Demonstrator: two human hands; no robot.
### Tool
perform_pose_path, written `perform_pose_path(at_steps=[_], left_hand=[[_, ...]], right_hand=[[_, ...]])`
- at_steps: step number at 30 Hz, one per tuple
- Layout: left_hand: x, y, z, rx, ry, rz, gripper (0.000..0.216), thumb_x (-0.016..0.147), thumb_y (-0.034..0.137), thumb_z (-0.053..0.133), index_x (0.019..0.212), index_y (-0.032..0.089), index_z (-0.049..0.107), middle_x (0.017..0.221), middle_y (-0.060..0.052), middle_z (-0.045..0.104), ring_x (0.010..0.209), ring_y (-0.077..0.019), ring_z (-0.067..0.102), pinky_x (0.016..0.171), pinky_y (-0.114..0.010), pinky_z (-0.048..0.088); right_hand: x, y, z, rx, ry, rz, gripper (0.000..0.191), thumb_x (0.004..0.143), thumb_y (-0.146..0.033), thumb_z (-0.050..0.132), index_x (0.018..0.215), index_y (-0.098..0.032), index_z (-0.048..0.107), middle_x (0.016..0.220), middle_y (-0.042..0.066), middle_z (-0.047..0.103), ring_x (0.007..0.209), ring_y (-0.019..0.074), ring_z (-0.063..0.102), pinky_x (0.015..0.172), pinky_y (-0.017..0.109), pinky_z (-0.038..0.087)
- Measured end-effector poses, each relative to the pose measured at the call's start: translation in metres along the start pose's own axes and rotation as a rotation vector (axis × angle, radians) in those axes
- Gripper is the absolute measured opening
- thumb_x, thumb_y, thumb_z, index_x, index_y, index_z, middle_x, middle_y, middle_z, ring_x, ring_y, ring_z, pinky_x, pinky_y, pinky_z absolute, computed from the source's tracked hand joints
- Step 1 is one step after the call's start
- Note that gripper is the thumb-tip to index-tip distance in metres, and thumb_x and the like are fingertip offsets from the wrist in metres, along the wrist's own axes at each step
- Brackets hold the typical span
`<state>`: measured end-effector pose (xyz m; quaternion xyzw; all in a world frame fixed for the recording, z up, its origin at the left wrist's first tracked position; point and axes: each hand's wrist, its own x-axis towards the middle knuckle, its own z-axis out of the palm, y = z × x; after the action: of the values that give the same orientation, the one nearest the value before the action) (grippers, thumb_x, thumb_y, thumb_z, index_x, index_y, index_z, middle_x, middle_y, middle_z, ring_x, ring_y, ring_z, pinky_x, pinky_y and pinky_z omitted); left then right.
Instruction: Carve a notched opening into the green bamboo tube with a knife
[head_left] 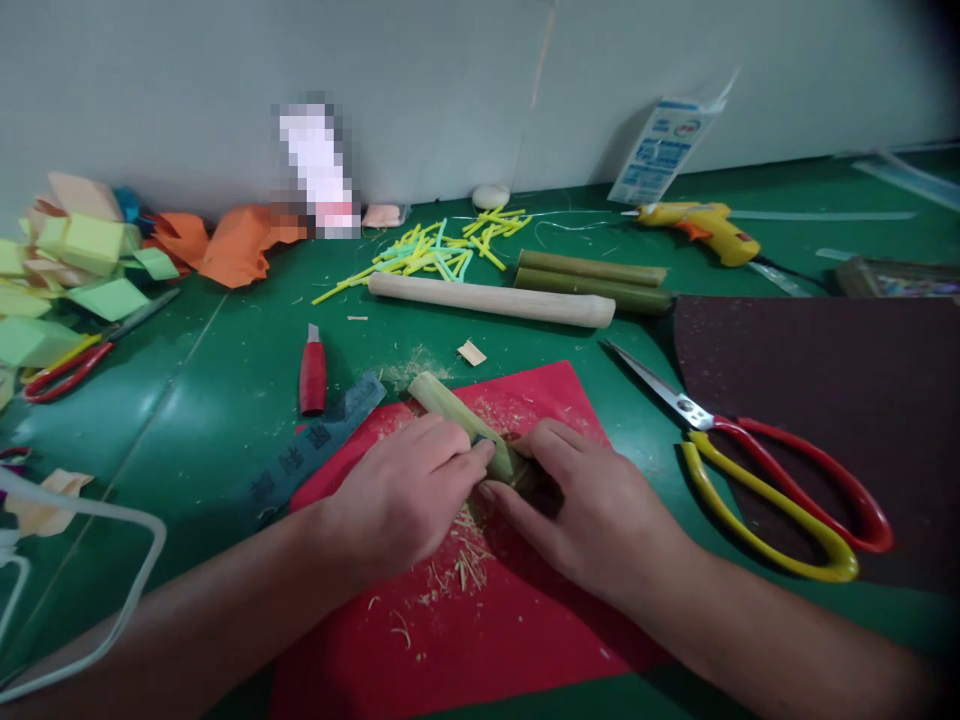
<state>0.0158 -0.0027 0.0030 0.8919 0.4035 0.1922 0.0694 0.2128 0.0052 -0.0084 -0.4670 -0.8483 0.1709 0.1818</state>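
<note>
Surface (217, 370): glossy green, its back edge meeting a plain pale-grey wall (420, 90). Red flat sheet (360, 645): near side of the surface, strewn with fine straw-coloured shavings (466, 562). Pale-green bamboo length (451, 402): over the sheet's middle, tilted, one end reaching the sheet's far edge. Right hand (589, 490): fingers clamped on the bamboo's near end. Left hand (401, 490): fingers together at the bamboo's left side, pinched on a small dark piece (480, 438), mostly hidden. Red-handled short-bladed knife (313, 375): beyond the sheet's far left corner. Blue printed strip (315, 450): along the sheet's left edge. Large steel scissors (694, 412), one loop red, one yellow: right of the sheet, handles lying over a dark-brown sheet (825, 370). Peeled cream bamboo stick (487, 300): beyond the sheet's far edge, before two olive-green bamboo pieces (592, 287). Thin yellow and mint sticks (431, 250): loose heap towards the back edge. Yellow glue gun (694, 222): right part of the back edge, below a blue-and-white packet (656, 150) leaning on the wall. Crumpled orange paper (244, 245): left part of the back edge.
</note>
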Motion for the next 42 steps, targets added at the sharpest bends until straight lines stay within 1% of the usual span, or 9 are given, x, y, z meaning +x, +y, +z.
perform_pose_path(at_steps=[6, 11, 16, 21, 26, 31, 34, 40, 42], left_hand=[[0.007, -0.02, -0.001, 0.134, 0.088, -0.057, 0.025, 0.093, 0.025, 0.038, 0.092, 0.016, 0.062, 0.074, -0.006, 0.058, 0.071, -0.0165, 0.051, 0.064, -0.032, 0.043], [-0.001, -0.01, 0.008, 0.136, 0.017, 0.05, 0.026, 0.093, 0.02, 0.036, 0.1, 0.015, 0.06, 0.069, -0.003, 0.056, 0.063, -0.0142, 0.048, 0.055, -0.029, 0.039], [0.003, -0.023, 0.002, 0.162, 0.141, -0.04, 0.023, 0.092, 0.02, 0.038, 0.096, 0.016, 0.061, 0.076, -0.007, 0.058, 0.073, -0.0174, 0.051, 0.064, -0.033, 0.042], [0.005, -0.019, 0.003, 0.151, 0.061, 0.055, 0.024, 0.092, 0.02, 0.039, 0.092, 0.015, 0.062, 0.067, -0.003, 0.055, 0.064, -0.0148, 0.047, 0.059, -0.03, 0.04], [0.002, -0.023, 0.002, 0.174, 0.122, -0.04, 0.025, 0.092, 0.021, 0.039, 0.095, 0.012, 0.062, 0.074, -0.007, 0.058, 0.073, -0.0177, 0.05, 0.064, -0.032, 0.042], [0.002, -0.02, 0.002, 0.141, 0.073, 0.074, 0.026, 0.092, 0.021, 0.037, 0.099, 0.015, 0.062, 0.069, -0.003, 0.057, 0.063, -0.0144, 0.048, 0.057, -0.029, 0.04], [0.002, -0.022, 0.0, 0.156, 0.152, -0.022, 0.023, 0.091, 0.021, 0.041, 0.093, 0.014, 0.063, 0.074, -0.005, 0.058, 0.071, -0.0157, 0.051, 0.062, -0.03, 0.042], [-0.001, -0.019, 0.001, 0.141, 0.077, 0.036, 0.025, 0.092, 0.02, 0.038, 0.1, 0.014, 0.061, 0.07, -0.003, 0.057, 0.067, -0.0145, 0.049, 0.061, -0.028, 0.042], [0.0, -0.021, 0.0, 0.145, 0.121, -0.039, 0.024, 0.092, 0.022, 0.04, 0.099, 0.015, 0.061, 0.075, -0.004, 0.058, 0.071, -0.0148, 0.051, 0.063, -0.029, 0.044]], right_hand=[[0.0, 0.0, -0.001, -0.002, -0.01, 0.015, 0.021, 0.079, -0.04, 0.053, 0.073, -0.02, 0.048, 0.07, 0.001, 0.053, 0.058, 0.013, 0.049, 0.05, 0.025, 0.032], [0.0, 0.0, 0.0, 0.007, 0.018, -0.009, 0.019, 0.078, -0.037, 0.056, 0.072, -0.02, 0.048, 0.068, 0.001, 0.053, 0.057, 0.0127, 0.049, 0.05, 0.025, 0.032], [0.0, 0.001, 0.0, 0.016, 0.015, -0.002, 0.019, 0.079, -0.038, 0.055, 0.074, -0.02, 0.05, 0.069, 0.001, 0.054, 0.061, 0.014, 0.051, 0.052, 0.026, 0.034], [-0.001, 0.001, 0.002, 0.022, -0.006, 0.006, 0.021, 0.078, -0.039, 0.055, 0.075, -0.019, 0.05, 0.069, 0.001, 0.053, 0.061, 0.0149, 0.05, 0.052, 0.027, 0.034], [-0.001, 0.002, 0.003, 0.037, -0.008, 0.012, 0.021, 0.08, -0.04, 0.054, 0.079, -0.019, 0.051, 0.073, 0.002, 0.055, 0.066, 0.0159, 0.052, 0.056, 0.028, 0.037], [-0.001, 0.002, 0.003, 0.033, -0.003, 0.017, 0.019, 0.079, -0.037, 0.055, 0.076, -0.019, 0.05, 0.069, 0.001, 0.053, 0.063, 0.0153, 0.05, 0.055, 0.027, 0.035], [-0.001, 0.001, 0.003, 0.037, 0.004, 0.015, 0.021, 0.079, -0.039, 0.055, 0.077, -0.019, 0.051, 0.071, 0.002, 0.054, 0.065, 0.0158, 0.051, 0.056, 0.028, 0.036], [0.0, 0.001, 0.004, 0.034, 0.024, 0.0, 0.021, 0.079, -0.039, 0.055, 0.075, -0.019, 0.05, 0.067, 0.0, 0.052, 0.06, 0.0144, 0.049, 0.052, 0.027, 0.034], [0.0, 0.001, 0.003, 0.033, 0.033, -0.005, 0.02, 0.079, -0.038, 0.056, 0.075, -0.019, 0.05, 0.068, 0.001, 0.053, 0.062, 0.0145, 0.05, 0.053, 0.026, 0.034]])
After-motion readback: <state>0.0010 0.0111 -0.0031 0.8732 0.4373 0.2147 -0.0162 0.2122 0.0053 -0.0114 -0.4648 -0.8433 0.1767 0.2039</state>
